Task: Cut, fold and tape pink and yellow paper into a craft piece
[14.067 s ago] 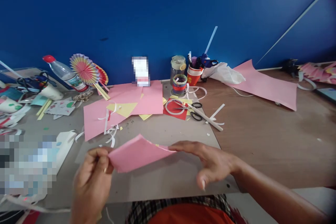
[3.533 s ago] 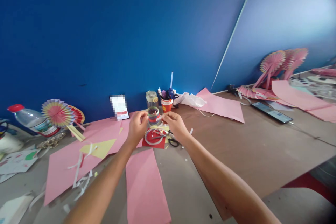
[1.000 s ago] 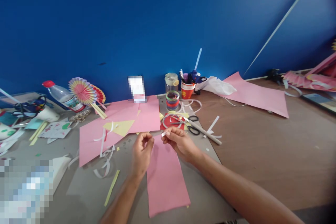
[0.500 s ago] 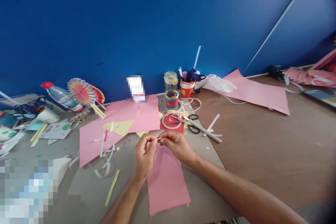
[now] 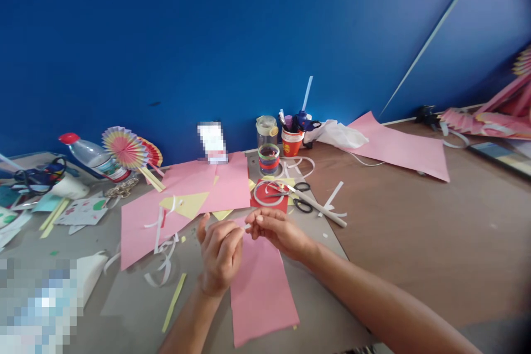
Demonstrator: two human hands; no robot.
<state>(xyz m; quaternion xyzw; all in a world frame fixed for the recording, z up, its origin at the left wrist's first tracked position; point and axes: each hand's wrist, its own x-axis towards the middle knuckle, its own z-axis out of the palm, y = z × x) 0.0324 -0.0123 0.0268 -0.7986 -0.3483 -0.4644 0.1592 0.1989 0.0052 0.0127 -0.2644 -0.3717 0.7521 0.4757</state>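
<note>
A small white strip [image 5: 246, 227] shows between my two hands, above the top of a pink paper sheet [image 5: 263, 287]. My right hand [image 5: 276, 230] pinches it with thumb and fingertips. My left hand [image 5: 222, 251] is turned with its back to me, fingers curled against the strip's other end and one outer finger raised; its thumb is hidden. Just beyond the hands are scissors [image 5: 302, 206] with black handles, a white tape roll [image 5: 256, 193] and a red paper piece [image 5: 282, 204].
Larger pink paper [image 5: 141, 227] with curled white strips [image 5: 166, 274] lies left. Behind stand a jar [image 5: 267, 133], a red cup [image 5: 291, 145] of tools and a phone [image 5: 212, 141]. Paper fans [image 5: 124, 149] and a bottle [image 5: 97, 155] are left; a white rod [image 5: 323, 207] lies right.
My left hand has rolled over, so its back now faces me, and its outer finger has lifted. My right hand keeps its pinch nearly in place. The view has shifted slightly.
</note>
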